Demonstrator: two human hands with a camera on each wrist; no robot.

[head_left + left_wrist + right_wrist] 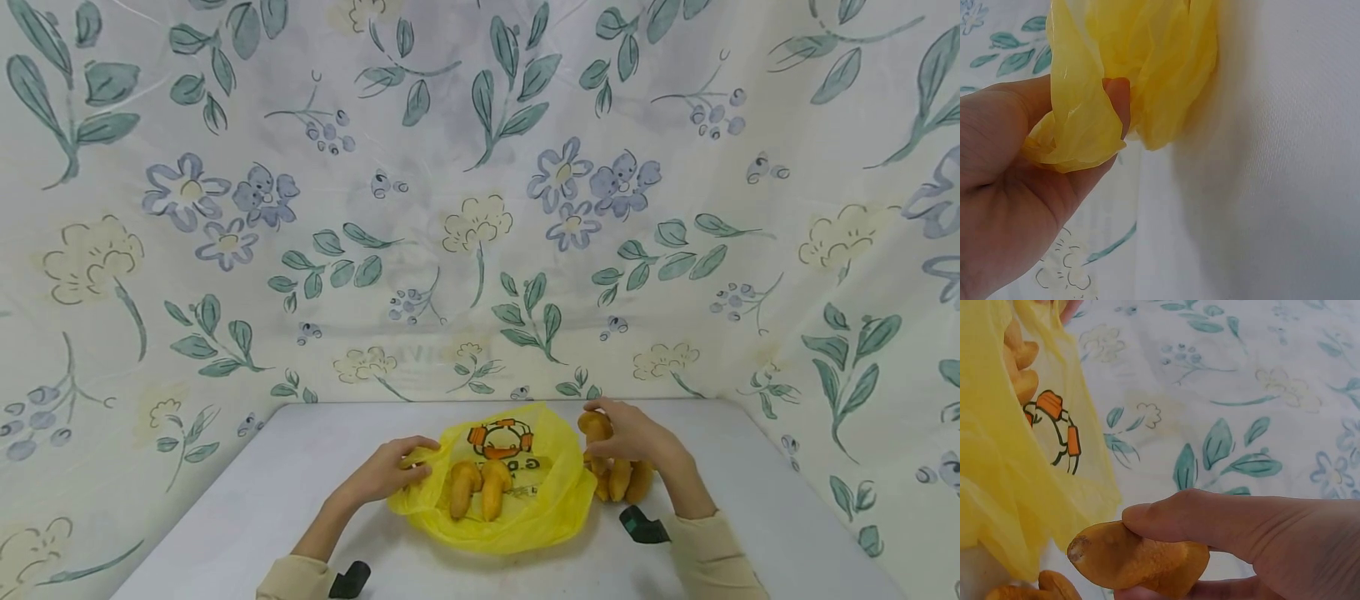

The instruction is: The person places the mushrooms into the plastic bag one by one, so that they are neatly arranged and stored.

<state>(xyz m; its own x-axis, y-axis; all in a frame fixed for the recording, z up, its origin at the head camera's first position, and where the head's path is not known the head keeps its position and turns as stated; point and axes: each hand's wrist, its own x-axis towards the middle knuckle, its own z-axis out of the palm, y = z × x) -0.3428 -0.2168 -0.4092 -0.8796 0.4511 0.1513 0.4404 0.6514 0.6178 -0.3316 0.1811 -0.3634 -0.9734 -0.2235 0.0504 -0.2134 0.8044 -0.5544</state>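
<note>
A yellow plastic bag (pixel 525 529) with a printed duck face lies spread open on the table. Two orange-brown mushroom-shaped pieces (pixel 494 493) sit side by side within its mouth. My left hand (pixel 384 471) pinches the bag's left rim; in the left wrist view, thin yellow plastic (pixel 1082 119) is folded between thumb and fingers. To the right of the bag, my right hand (pixel 636 435) grips another mushroom-shaped piece (pixel 1110 557) between thumb and fingers. Below it, several more such pieces (pixel 619 482) lie together on the table, partly covered by the hand and the bag.
The white table (pixel 300 450) runs back to a floral cloth (pixel 480 250) hanging behind and at the sides. A dark wrist mount (pixel 643 527) stands out beside the right wrist, and another dark mount (pixel 350 579) beside the left.
</note>
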